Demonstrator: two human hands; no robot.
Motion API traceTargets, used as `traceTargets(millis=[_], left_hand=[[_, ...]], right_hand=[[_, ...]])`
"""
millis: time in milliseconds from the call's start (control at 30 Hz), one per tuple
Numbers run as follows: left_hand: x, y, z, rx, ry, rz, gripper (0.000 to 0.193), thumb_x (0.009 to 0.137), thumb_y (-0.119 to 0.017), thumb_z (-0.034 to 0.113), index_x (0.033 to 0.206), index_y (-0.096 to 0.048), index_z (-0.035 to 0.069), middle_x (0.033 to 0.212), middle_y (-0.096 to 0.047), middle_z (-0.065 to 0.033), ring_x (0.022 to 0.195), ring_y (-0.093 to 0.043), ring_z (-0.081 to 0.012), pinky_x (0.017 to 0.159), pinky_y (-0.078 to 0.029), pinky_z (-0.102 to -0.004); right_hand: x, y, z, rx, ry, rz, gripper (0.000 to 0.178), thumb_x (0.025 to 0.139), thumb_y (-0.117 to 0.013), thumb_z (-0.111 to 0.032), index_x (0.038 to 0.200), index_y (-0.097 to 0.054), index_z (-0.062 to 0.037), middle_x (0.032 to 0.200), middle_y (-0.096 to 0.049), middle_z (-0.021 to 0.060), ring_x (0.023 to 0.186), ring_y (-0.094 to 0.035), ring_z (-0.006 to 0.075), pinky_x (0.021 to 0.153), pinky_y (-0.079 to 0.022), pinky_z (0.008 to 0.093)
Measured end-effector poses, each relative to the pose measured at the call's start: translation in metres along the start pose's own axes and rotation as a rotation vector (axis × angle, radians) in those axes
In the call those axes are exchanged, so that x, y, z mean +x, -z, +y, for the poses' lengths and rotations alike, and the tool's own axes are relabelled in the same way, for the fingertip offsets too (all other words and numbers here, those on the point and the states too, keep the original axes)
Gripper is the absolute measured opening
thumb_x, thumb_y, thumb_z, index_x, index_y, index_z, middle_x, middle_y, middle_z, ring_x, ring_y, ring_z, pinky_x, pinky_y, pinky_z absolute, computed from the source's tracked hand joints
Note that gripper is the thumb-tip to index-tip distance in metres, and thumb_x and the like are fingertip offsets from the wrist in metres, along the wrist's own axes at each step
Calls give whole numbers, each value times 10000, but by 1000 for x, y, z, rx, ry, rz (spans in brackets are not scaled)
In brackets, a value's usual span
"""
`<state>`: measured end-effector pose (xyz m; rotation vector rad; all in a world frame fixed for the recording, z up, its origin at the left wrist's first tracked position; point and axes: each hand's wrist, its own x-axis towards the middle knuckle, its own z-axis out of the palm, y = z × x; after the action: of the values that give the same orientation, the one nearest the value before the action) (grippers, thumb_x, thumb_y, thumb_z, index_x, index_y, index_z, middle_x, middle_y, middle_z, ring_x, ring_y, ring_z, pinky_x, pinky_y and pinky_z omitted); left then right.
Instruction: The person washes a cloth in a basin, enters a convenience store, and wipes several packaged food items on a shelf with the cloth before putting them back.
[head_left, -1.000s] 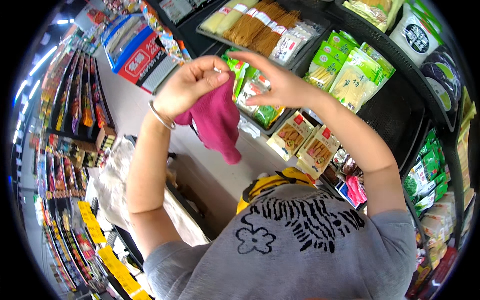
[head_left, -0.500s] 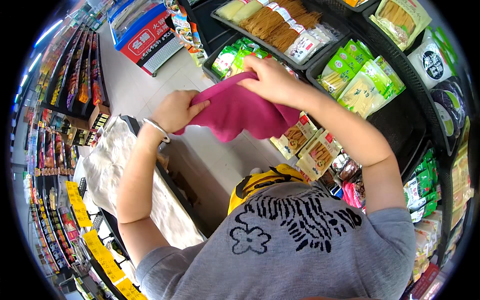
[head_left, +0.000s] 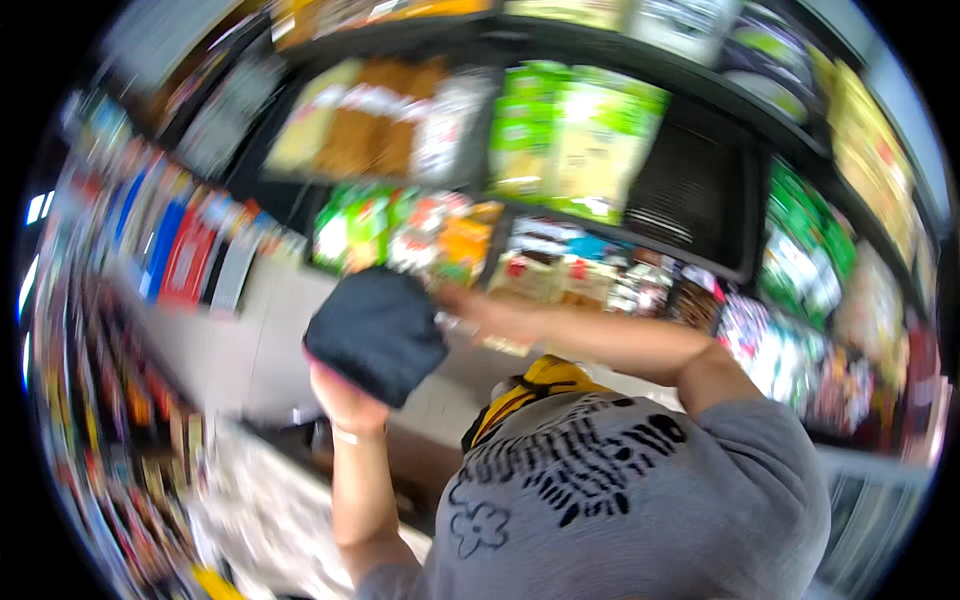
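A black cloth piece with a pink edge (head_left: 375,335), rounded like a cap, hangs in front of me left of centre. My left hand (head_left: 348,398) grips it from below, most of its fingers hidden behind the cloth. By its right side is my right hand (head_left: 490,314), smeared by motion. Whether those fingers touch the cloth or hold anything, I cannot tell. A yellow-and-black bag (head_left: 550,378) sits at my waist.
Ahead, black shelf trays hold green packets (head_left: 580,135), bundled brown noodles (head_left: 375,120) and several other packages; one black tray (head_left: 690,190) shows its bare bottom. A pale cloth-covered surface (head_left: 265,510) lies at lower left, and packed shelves (head_left: 100,400) stand far left.
The view has swung right toward the shelf trays. The cloth, magenta and stretched between both hands before, now shows a black side and sits in my left hand; the right hand has lowered.
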<state>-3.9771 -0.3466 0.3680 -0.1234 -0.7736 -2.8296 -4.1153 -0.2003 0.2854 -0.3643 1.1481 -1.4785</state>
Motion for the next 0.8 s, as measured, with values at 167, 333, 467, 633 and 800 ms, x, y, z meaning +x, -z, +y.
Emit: traceTargets(millis=[167, 333, 467, 633, 800], left_hand=[[60, 0, -72, 769, 114, 131, 388, 865, -458, 87, 1239, -428, -12, 1213, -493, -119, 1083, -502, -189, 898, -424, -289], [136, 21, -124, 1347, 183, -175, 462, 740, -632, -44, 1174, -501, 42, 1192, -531, -73, 1053, -527, -185, 852, -444, -295], [190, 49, -200, 1701, -337, -345, 378, 760, -650, 67, 1116, -530, 22, 1195, -515, -159, 1105, -490, -311, 924, -392, -381], [243, 63, -266, 1973, -434, -355, 390, 817, -582, 199, 1171, -499, 57, 1295, -423, -171, 1215, -363, -366, 995, -303, -459], [258, 60, -291, 2374, -407, -292, 419, 855, -505, 300, 1233, -470, 122, 1351, -376, -133, 1251, -330, -352, 1000, -294, -472]], right_hand=[[-53, 24, -6, 940, -38, -177, 443, 844, -585, -313, 1166, -496, -22, 1142, -570, 97, 1020, -569, 242, 935, -420, 407], [-143, 126, -8, 894, 301, 198, 322, 792, -530, -42, 1108, -511, 14, 1126, -562, 158, 975, -590, 247, 915, -446, 392], [-218, 200, -38, 822, 468, 463, 363, 787, -560, -76, 1134, -496, 9, 1134, -563, 146, 1013, -572, 254, 949, -417, 386], [-247, 279, -73, 668, 453, 788, 349, 854, -524, -228, 1129, -509, -13, 1114, -577, 123, 1008, -569, 250, 936, -416, 387], [-206, 387, -115, -257, 655, 1305, 312, 844, -552, -216, 1059, -551, 10, 994, -622, 118, 895, -602, 254, 780, -463, 322]])
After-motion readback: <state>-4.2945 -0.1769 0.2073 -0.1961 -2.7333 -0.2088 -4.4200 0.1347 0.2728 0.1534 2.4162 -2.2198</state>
